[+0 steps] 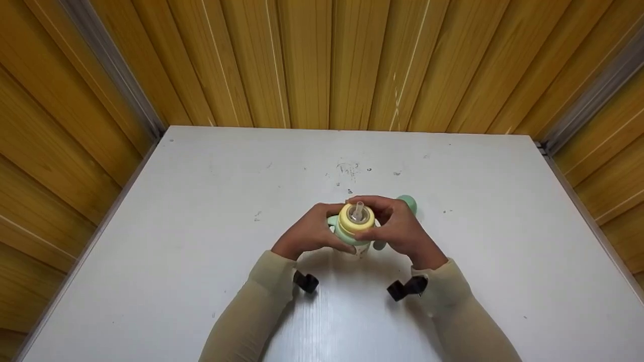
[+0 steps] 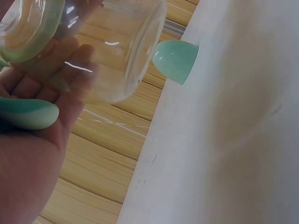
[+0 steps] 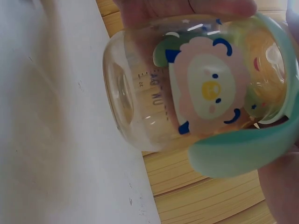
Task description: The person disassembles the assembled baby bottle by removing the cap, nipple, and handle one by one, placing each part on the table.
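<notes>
A clear baby bottle (image 3: 140, 107) with a printed cartoon animal is held between both hands, raised off the table. Its yellow collar (image 1: 356, 230) surrounds a translucent nipple (image 1: 358, 211), pointing up. Mint-green handles (image 3: 238, 154) stick out from its sides. My left hand (image 1: 314, 231) grips the bottle from the left, fingers around the far side and thumb in front. With fingers and thumb, my right hand (image 1: 400, 226) holds the yellow collar from the right. Beyond the right hand a green domed cap (image 1: 408, 202) stands on the table, partly hidden in the head view.
The white table (image 1: 226, 176) has dark scuff marks near its middle. Yellow wood-look panels (image 1: 302, 65) rise behind it and on both sides. A small black camera mount (image 1: 306, 281) sits at the left wrist, another black mount (image 1: 406, 288) at the right.
</notes>
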Demonstrator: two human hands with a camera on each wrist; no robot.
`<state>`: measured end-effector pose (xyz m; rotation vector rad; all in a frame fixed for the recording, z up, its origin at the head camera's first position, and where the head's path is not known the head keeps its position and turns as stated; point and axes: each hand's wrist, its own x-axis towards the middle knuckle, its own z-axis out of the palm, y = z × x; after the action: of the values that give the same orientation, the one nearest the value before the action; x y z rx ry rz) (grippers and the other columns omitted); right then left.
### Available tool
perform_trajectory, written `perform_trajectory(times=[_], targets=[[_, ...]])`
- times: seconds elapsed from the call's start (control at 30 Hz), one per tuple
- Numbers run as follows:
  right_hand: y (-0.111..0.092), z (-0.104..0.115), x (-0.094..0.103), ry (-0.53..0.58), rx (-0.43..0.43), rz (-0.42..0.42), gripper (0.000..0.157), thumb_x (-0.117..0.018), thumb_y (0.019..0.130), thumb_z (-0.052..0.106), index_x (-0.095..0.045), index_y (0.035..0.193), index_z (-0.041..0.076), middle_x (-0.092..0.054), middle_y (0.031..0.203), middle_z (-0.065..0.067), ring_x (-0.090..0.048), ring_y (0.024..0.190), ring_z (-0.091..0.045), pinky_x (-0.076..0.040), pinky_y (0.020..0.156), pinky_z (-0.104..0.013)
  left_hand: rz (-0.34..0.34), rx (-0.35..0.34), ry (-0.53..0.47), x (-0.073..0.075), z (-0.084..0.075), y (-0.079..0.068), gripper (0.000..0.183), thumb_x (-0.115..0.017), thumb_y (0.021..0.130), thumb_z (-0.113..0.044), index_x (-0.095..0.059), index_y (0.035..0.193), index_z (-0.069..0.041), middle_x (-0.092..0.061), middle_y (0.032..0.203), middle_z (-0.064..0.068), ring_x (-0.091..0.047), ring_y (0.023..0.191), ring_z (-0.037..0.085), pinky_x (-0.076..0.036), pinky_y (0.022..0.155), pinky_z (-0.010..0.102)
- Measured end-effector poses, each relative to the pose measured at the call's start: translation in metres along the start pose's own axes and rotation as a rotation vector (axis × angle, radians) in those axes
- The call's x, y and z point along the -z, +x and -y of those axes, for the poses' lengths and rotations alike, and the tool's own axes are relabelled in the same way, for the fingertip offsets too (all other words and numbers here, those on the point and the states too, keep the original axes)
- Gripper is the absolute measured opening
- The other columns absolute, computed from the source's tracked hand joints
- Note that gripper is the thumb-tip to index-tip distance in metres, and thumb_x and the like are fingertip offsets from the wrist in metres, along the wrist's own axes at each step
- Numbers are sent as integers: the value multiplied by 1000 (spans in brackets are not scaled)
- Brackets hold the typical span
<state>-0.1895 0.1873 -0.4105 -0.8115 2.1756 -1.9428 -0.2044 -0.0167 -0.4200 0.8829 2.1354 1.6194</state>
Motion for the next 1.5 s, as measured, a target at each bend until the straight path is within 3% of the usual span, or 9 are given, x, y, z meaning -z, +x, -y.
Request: perform_trajectory(times=[0.37,0.67,0.97,1.13,1.3,1.5], targets=[[-1,0,1,77,71,53,56,-76,64,-6,-58,116,-2,-62,117,-12,-58,106,-20,-47,88,-28,39,-45,-6,1,-2,-1,59,-86,55,-13,-64,108,-26,-65,101,-7,-56,90,10,-46,84,31],[-1,0,3,170,97,138,57,-73,66,-8,-54,120,-6,-60,118,-17,-59,104,-21,-48,86,-30,69,-45,16,3,-3,-2,59,-87,54,-19,-64,107,-25,-66,101,-8,-58,91,10,-46,87,30],[-1,1,5,168,125,173,58,-70,70,-7,-50,125,-5,-53,126,-20,-55,112,-24,-46,91,-30,52,-41,16,2,-7,-2,60,-86,55,-16,-63,109,-25,-65,103,-7,-57,92,11,-47,86,33],[-1,2,7,62,144,154,59,-67,74,-7,-47,130,1,-47,135,-16,-47,123,-24,-41,99,-28,2,-24,40,2,-9,-2,63,-86,58,-20,-60,114,-28,-63,106,-10,-57,93,11,-48,84,32],[0,7,5,-76,95,79,65,-69,76,-1,-43,135,10,-43,140,-7,-40,129,-18,-35,104,-25,-105,-24,81,1,-10,-1,65,-84,60,-25,-56,119,-30,-62,111,-12,-56,96,10,-48,85,33],[1,24,-4,-162,42,-32,72,-70,77,6,-35,139,6,-40,141,-9,-37,131,-23,-27,109,-43,-258,-20,67,-4,-6,1,66,-84,61,-27,-55,120,-31,-61,111,-13,-56,96,9,-47,84,33]])
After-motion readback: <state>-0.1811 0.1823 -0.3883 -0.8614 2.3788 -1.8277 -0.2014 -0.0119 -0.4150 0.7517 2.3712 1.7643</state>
